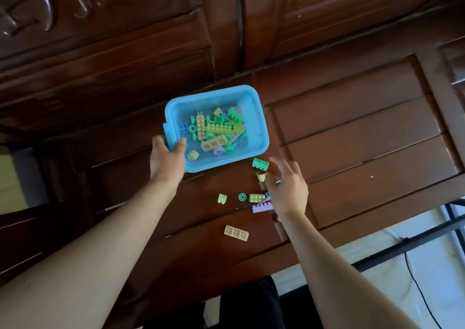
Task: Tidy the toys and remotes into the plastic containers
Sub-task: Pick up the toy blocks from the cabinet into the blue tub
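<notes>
A blue plastic container (256, 117) sits on the dark wooden surface, holding several pastel toy bricks. My left hand (164, 161) grips its near left corner, thumb over the rim. My right hand (286, 187) hovers with fingers spread just right of loose bricks and holds nothing. Close to its fingertips lie a green brick (260, 164) and a small cream piece (261, 177). Further loose pieces: a light green brick (222, 198), a teal ring (242, 197), a yellow-green brick (256, 197), a purple brick (261, 207) partly under my hand, and a cream brick (236, 233).
The slatted wooden surface (364, 132) meets a carved wooden backrest (125, 39) behind the container. At the lower right there is pale floor with a black metal frame (415, 240) and a black cable (417, 286). My dark-clothed legs (251, 303) show at the bottom.
</notes>
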`<state>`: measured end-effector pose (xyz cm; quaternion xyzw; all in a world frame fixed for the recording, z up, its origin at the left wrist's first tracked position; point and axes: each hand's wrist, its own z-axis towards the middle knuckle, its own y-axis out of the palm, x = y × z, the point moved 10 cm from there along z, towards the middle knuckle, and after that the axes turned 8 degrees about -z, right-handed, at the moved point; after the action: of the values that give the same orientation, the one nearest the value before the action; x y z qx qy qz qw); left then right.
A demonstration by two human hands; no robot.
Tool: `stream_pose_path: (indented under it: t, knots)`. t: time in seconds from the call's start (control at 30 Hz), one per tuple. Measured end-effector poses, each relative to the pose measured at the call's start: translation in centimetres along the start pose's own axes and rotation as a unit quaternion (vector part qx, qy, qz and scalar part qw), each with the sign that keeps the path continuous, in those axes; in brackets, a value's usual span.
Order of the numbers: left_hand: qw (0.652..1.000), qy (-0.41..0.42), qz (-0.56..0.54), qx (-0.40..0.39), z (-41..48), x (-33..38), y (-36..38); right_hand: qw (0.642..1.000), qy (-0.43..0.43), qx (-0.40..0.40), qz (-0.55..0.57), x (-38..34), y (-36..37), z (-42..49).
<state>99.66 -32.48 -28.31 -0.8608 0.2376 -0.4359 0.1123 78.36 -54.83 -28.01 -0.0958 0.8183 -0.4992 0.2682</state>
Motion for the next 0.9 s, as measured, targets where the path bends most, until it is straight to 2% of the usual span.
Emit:
stream_pose_path:
  t: [0.07, 0.13, 0.43, 0.5, 0.63, 0.73, 0.9]
  knots:
    - [1.0, -0.011, -0.006, 0.001, 0.4, -1.0, -0.6, 0.997, -0.012, -0.052, -0.054, -0.2, 2.4, 0.7]
    - [1.0, -0.015, -0.016, -0.004, 0.6, -1.7, -0.8, 0.994, -0.012, -0.072, -0.079, -0.3, 3.8, 1.2]
    - [0.999, -0.022, -0.017, -0.026, 1.1, -2.5, -0.9, 0.996, 0.015, -0.06, -0.058, -0.6, 6.0, 1.5]
    - [0.999, -0.025, -0.02, -0.027, 1.2, -2.4, -1.2, 0.998, 0.046, -0.026, -0.027, -0.2, 4.7, 1.0]
    - [0.999, -0.026, -0.023, -0.021, 1.3, -2.3, -1.8, 0.986, 0.098, 0.114, 0.071, -0.7, -1.1, -0.6]
    - [0.999, -0.026, -0.028, -0.025, 1.1, -2.2, -1.8, 0.972, 0.051, 0.167, 0.158, -3.4, -4.7, -1.8]
    - [0.998, -0.021, -0.015, -0.055, 0.4, -2.4, -1.3, 0.974, -0.051, 0.103, 0.194, -10.2, -4.0, -2.4]
